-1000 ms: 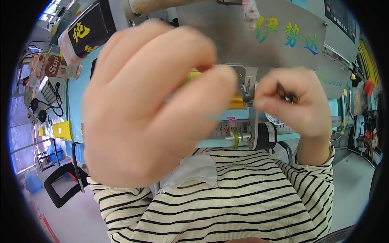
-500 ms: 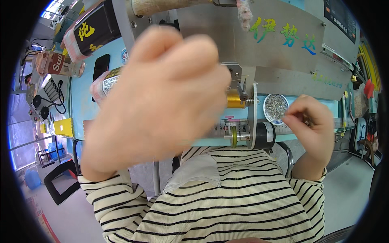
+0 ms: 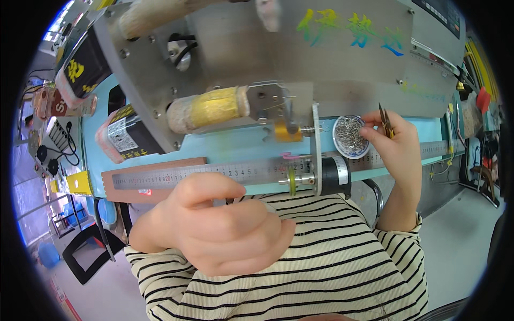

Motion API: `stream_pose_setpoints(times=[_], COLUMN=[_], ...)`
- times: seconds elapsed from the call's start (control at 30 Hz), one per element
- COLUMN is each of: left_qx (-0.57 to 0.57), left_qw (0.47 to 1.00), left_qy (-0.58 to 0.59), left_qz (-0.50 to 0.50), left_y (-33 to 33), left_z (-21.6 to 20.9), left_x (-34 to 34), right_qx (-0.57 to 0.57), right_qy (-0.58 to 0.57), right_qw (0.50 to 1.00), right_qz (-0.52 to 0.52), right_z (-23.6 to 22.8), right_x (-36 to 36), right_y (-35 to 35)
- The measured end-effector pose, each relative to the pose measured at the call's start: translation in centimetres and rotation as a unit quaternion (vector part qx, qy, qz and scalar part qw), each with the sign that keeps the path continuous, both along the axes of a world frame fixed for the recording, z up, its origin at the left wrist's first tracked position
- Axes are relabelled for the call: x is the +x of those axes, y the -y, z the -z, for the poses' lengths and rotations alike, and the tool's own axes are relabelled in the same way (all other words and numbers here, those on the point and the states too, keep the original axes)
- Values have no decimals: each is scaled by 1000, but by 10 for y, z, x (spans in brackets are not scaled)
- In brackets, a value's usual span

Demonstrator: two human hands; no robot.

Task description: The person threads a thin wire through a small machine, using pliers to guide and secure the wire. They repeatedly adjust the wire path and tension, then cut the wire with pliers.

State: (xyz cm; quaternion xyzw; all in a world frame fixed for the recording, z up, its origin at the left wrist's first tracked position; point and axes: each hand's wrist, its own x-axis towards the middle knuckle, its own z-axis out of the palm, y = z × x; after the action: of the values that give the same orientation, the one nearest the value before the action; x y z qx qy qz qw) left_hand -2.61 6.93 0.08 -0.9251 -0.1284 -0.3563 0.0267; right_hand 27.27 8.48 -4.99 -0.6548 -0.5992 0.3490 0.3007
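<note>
My left hand (image 3: 227, 224) is curled closed in front of my striped shirt, just off the near edge of the bench. Whatever its fingers hold, if anything, is hidden. On the right, my right hand (image 3: 396, 142) grips a small pointed tool (image 3: 386, 124) with dark tips and a gold-coloured lower part; I cannot tell whether it is scissors or tweezers. The thumb and forefinger of that hand meet over the right rim of a small white bowl (image 3: 336, 143). Many tiny silvery metal pieces (image 3: 350, 134) fill the bowl, too small to name.
A metal machine (image 3: 214, 64) spans the far side, with a yellow-wrapped roller (image 3: 211, 109) and a black motor (image 3: 336, 175) on an upright plate. A long steel ruler (image 3: 225, 171) lies along the near edge over a brown board (image 3: 115, 191). Black-and-pink packages (image 3: 128, 134) stand at left.
My left hand has come down from over the machine to near my shirt. My right fingers have moved to the bowl's rim, and the pointed tool now shows. The view has shifted.
</note>
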Motion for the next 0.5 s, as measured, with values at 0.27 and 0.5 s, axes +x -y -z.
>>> stream_pose_setpoints(times=[0.27, 0.5], left_qx=[-18, -208], left_qw=[1000, 976], left_qy=[-12, 62], left_qz=[12, -37], left_y=[-11, -12], left_z=[-4, -14], left_x=[33, 40], right_qx=[-84, -140], right_qy=[-279, -597], right_qw=[955, 784], right_qz=[-50, -96], right_z=[-1, -38], right_x=[32, -16], right_y=[-10, 3])
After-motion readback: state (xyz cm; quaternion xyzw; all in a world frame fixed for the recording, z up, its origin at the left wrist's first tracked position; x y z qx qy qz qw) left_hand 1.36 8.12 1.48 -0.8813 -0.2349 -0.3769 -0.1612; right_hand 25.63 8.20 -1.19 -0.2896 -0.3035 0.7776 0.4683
